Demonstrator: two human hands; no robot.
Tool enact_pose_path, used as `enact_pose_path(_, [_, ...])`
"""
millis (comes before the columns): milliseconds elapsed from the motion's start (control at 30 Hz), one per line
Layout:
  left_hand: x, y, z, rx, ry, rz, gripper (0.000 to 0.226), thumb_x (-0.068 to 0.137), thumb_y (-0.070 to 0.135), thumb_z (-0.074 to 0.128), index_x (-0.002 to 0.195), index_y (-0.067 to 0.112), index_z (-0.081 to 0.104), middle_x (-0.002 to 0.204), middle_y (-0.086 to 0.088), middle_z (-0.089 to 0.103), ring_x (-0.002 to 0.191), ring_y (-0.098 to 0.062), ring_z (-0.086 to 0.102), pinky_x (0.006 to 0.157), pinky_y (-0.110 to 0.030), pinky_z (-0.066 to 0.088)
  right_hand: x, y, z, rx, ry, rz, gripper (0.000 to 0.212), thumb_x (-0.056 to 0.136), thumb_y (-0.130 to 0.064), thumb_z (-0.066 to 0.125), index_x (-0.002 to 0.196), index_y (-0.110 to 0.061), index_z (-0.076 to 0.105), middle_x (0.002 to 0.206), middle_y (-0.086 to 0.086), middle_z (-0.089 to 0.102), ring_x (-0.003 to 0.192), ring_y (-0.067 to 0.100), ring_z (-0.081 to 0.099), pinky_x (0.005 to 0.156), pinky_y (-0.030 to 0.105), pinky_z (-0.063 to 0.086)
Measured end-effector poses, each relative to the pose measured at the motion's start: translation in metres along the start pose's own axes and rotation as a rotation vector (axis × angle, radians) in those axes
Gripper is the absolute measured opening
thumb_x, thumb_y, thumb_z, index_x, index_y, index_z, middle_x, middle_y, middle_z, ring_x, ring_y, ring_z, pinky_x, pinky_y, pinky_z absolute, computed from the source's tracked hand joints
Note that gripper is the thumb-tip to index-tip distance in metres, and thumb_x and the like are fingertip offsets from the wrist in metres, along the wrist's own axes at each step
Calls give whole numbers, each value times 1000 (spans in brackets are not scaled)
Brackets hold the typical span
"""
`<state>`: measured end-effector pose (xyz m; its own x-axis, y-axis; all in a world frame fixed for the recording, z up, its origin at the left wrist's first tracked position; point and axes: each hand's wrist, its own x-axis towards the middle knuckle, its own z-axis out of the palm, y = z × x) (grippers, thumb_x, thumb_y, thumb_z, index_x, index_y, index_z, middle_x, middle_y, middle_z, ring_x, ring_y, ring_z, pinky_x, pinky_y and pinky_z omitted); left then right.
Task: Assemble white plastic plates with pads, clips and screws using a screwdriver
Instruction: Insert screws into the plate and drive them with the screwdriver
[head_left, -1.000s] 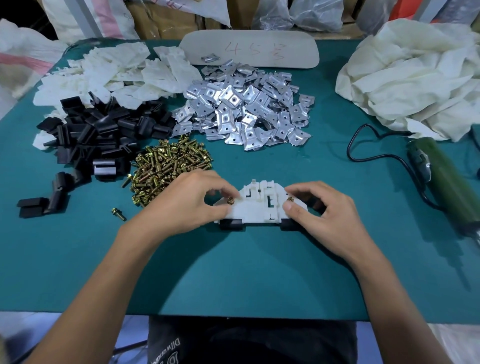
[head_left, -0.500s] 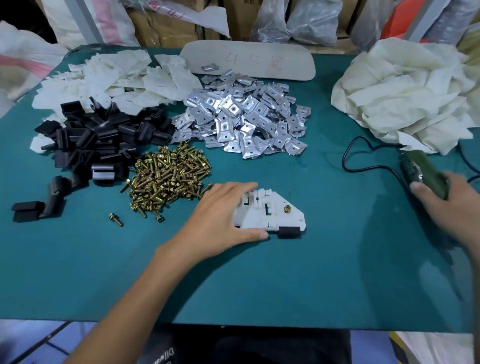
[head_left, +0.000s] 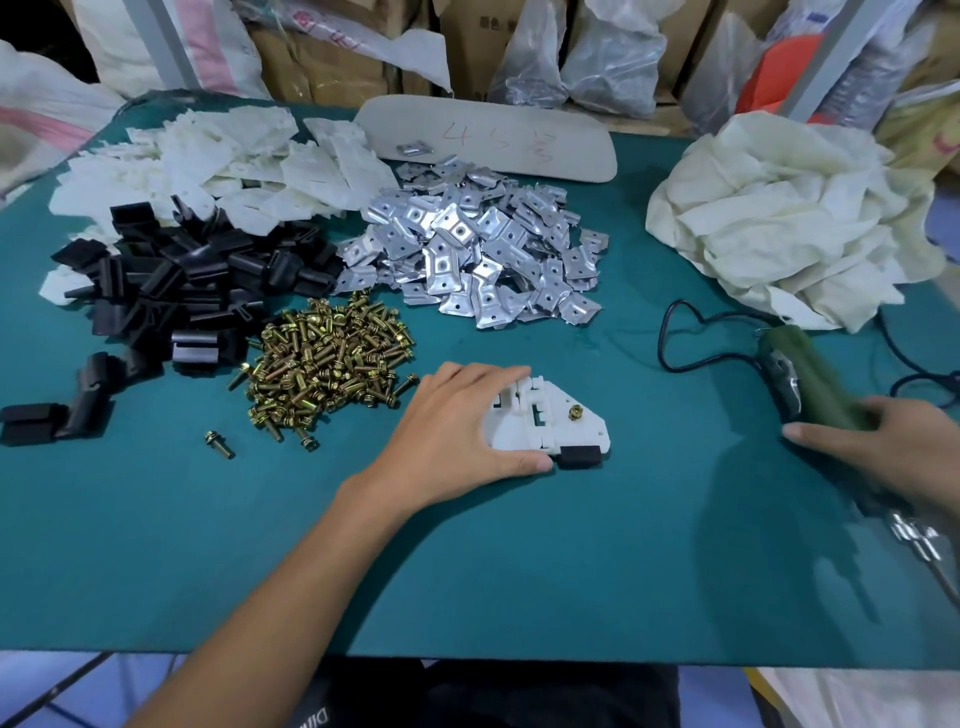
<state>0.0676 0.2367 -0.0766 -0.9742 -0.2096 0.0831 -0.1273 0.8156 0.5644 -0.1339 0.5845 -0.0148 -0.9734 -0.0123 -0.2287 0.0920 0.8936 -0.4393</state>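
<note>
The left hand (head_left: 457, 431) and the right hand (head_left: 893, 460) are seen bare, the left forearm (head_left: 291, 571) is left uncovered down to the view's lower edge, and a black garment (head_left: 493, 696) is worn on the torso, printed with white lettering (head_left: 310, 719) that is seen upside down and cut off.

At the far edge of your desk (head_left: 519, 545) lies a beige oval board (head_left: 488, 137) with red handwriting: "45" reads clearly, the character after it doesn't.
</note>
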Motion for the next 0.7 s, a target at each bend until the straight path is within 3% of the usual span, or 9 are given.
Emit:
enact_pose_path(33, [0, -1, 0, 1, 4, -3, 99, 63, 90, 59, 148, 42, 39, 139, 19, 49, 121, -5, 35, 97, -26, 27, -5, -1, -4, 83, -35, -3, 78, 33, -78, 89, 83, -20, 74, 63, 8, 72, 51, 30, 69, 47, 42, 57])
enact_pose_path(100, [1, -1, 1, 10, 5, -5, 100, 63, 91, 58, 148, 42, 38, 139, 19, 49, 121, -6, 35, 98, -27, 28, -13, 0, -10, 357, -119, -17, 74, 32, -77, 92, 89, -32, 79, 69, 3, 76, 48, 19, 67, 43, 34, 53])
enact_pose_path(200, [1, -1, 1, 17, 4, -5, 100, 64, 91, 56, 149, 42, 38, 140, 19, 49, 121, -6, 34, 99, -27, 28, -17, -6, -9, 905, -334, -154, 76, 52, -75, 90, 108, -24, 81, 118, 7, 77, 72, 6, 69, 64, 27, 61])
enact_pose_path(233, [1, -1, 1, 17, 5, -6, 100, 64, 91, 55, 149, 42, 38, 140, 19, 49, 121, -6, 34, 99, -27, 28, -21, -13, -3, 1065, -425, -178, 76, 57, -77, 86, 108, -20, 81, 122, 8, 75, 75, 5, 69, 69, 23, 60])
enact_pose_path(333, [0, -1, 2, 7, 15, -2, 99, 63, 92, 55, 147, 42, 40, 139, 18, 50, 120, -6, 35, 99, -28, 30, -45, -50, 24, 1309, -557, -155, 75, 49, -85, 81, 87, -21, 81, 84, -1, 71, 69, 9, 66, 69, 24, 60])
enact_pose_path(433, [-1, -2, 2, -13, 18, -5, 98, 61, 92, 57, 145, 43, 43, 133, 19, 53, 113, -4, 36, 96, -28, 32, -69, -86, 46, 1455, -493, -177, 62, 68, -81, 66, 83, -22, 72, 79, -2, 68, 82, 20, 73, 76, 38, 63])
enact_pose_path(533, [-2, -2, 1, -30, 22, -2, 96, 61, 90, 60, 144, 43, 44, 127, 20, 54, 108, -4, 36, 91, -27, 31, -81, -121, 48, 1497, -371, -223, 52, 94, -71, 41, 91, -22, 57, 86, 1, 73, 77, 21, 72, 66, 31, 59])
enact_pose_path(600, [-2, -2, 0, -31, 21, -4, 96, 61, 89, 61, 144, 44, 43, 127, 19, 54, 108, -6, 37, 92, -27, 32, -83, -143, 49, 1482, -261, -277, 47, 95, -66, 45, 97, -20, 51, 76, 0, 69, 63, 17, 64, 60, 28, 55])
enact_pose_path(700, [-2, -1, -1, -19, 4, -11, 96, 61, 87, 62, 145, 45, 42, 128, 18, 53, 111, -7, 38, 95, -27, 30, -86, -165, 52, 1463, -118, -409, 52, 86, -60, 63, 108, -16, 46, 69, 0, 63, 58, 19, 60, 60, 33, 54])
